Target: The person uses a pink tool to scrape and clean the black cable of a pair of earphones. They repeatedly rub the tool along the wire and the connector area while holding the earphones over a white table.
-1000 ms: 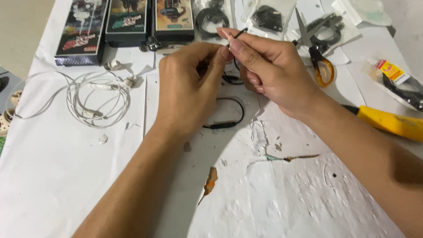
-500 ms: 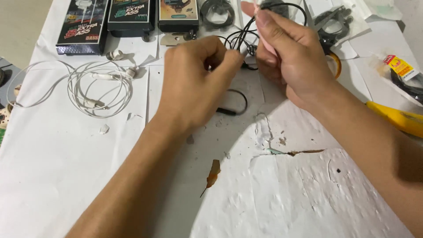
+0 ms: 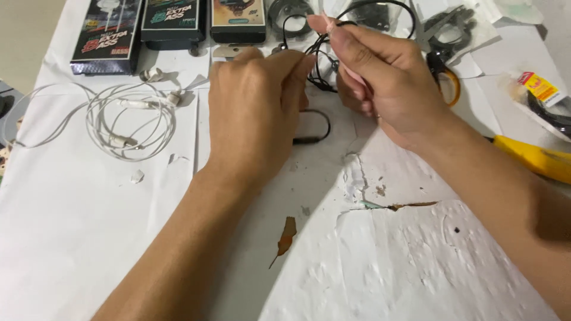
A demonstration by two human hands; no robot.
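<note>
As your hands rise since a moment ago | left hand [image 3: 256,113] and right hand [image 3: 380,77] pinch black cable [image 3: 315,65] | loop lifted off the table [image 3: 89,238]

Coiled white earphones [image 3: 128,119], three dark boxes [image 3: 107,35], scissors [image 3: 443,53], yellow tool handle [image 3: 532,157], torn white paper covering [image 3: 89,238]

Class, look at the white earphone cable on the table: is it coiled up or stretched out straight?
Coiled. The white earphone cable lies in loose overlapping loops on the white table cover, one strand trailing left.
</note>
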